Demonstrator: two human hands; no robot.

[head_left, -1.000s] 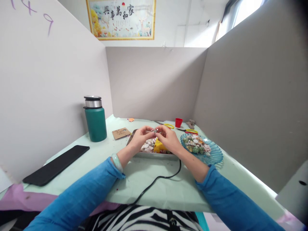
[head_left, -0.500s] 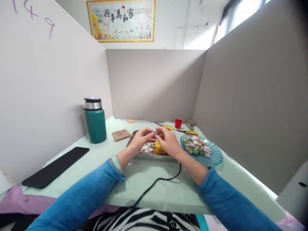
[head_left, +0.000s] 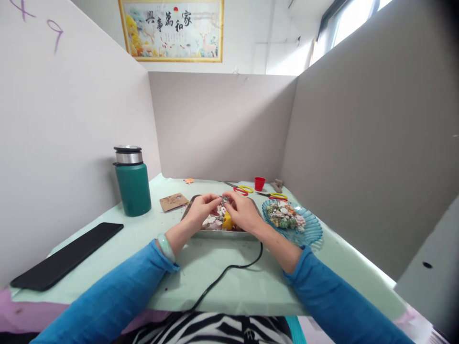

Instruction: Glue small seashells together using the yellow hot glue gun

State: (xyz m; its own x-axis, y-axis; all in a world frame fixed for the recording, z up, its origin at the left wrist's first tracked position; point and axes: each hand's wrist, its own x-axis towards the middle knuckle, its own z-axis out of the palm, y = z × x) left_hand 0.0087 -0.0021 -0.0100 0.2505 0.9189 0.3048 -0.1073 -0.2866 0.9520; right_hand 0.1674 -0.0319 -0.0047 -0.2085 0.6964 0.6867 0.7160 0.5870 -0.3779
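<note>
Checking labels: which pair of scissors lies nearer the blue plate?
The right scissors, in front of the red cup and just beyond the blue plate; the other pair lies left of the cup.

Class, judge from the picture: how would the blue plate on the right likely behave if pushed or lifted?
The blue plate looks translucent and ribbed, so it is probably stiff and perhaps breakable. Tilted, it might spill its heap of small pieces, which look loose. Pushed, it might drag the creased green table cover beneath.
</note>
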